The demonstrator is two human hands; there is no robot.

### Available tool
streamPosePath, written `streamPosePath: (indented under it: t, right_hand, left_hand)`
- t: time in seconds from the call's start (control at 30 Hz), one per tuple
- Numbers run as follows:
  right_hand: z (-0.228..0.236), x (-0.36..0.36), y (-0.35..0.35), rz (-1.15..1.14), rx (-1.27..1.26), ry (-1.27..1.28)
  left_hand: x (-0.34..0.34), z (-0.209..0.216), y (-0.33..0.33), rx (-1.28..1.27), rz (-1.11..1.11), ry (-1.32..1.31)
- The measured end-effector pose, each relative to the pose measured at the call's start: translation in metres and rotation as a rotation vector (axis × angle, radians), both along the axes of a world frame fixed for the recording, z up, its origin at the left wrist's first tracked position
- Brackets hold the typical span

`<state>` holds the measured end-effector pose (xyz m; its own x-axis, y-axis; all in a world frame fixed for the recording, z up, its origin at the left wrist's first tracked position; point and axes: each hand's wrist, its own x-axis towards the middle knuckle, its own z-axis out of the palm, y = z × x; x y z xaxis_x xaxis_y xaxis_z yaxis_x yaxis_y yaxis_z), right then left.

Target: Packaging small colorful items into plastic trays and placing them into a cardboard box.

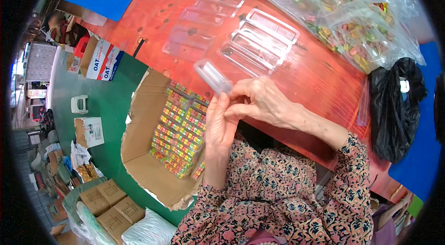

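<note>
A small, narrow clear plastic box (211, 74) is held up at the near edge of the red table (320, 87). The thumb and fingers of my left hand (218, 124) pinch its near end. Right beside them, my right hand (264, 99) has its fingers closed at the same end of the box, partly hiding it. Farther off on the table lie clear plastic trays (259, 41) in a row, with fainter clear trays (201, 25) to their left. Below my left hand stands an open cardboard box (143, 138), holding rows of packs of small colourful wrapped sweets (178, 129).
A large clear bag of wrapped sweets (343, 22) covers the table's far right. A black plastic bag (396, 110) hangs at the right edge. On the green floor to the left are a white stool (79, 104), a printed carton (99, 59) and several brown cartons (111, 203).
</note>
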<state>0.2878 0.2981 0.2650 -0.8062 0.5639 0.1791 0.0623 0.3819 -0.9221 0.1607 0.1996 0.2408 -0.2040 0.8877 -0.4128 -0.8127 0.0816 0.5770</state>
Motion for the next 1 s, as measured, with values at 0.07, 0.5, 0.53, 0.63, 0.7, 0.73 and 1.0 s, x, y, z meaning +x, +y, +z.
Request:
streamPosePath:
  t: [0.07, 0.5, 0.53, 0.63, 0.7, 0.73, 1.0]
  right_hand:
    - [0.003, -0.001, -0.001, 0.057, -0.188, -0.045]
    - [-0.002, -0.006, -0.008, -0.066, -0.158, -0.023]
    - [0.000, -0.007, -0.008, -0.198, 0.094, -0.013]
    - [-0.012, -0.017, -0.011, -0.394, 0.520, -0.043]
    - [-0.021, -0.023, -0.015, -0.278, 0.734, -0.273]
    - [-0.025, -0.024, -0.017, -0.185, 0.741, -0.375]
    - [-0.028, -0.021, -0.011, -0.235, 0.756, -0.368]
  left_hand:
    - [-0.001, 0.001, -0.003, -0.012, 0.000, -0.026]
    - [-0.003, 0.002, -0.015, -0.045, 0.161, 0.147]
    - [-0.006, 0.002, -0.017, -0.047, 0.165, 0.149]
    - [-0.018, 0.000, -0.026, -0.054, 0.137, 0.157]
    - [-0.021, -0.001, -0.031, -0.083, 0.191, 0.186]
    - [-0.021, -0.002, -0.033, -0.078, 0.182, 0.200]
    - [-0.016, -0.001, -0.034, -0.073, 0.175, 0.171]
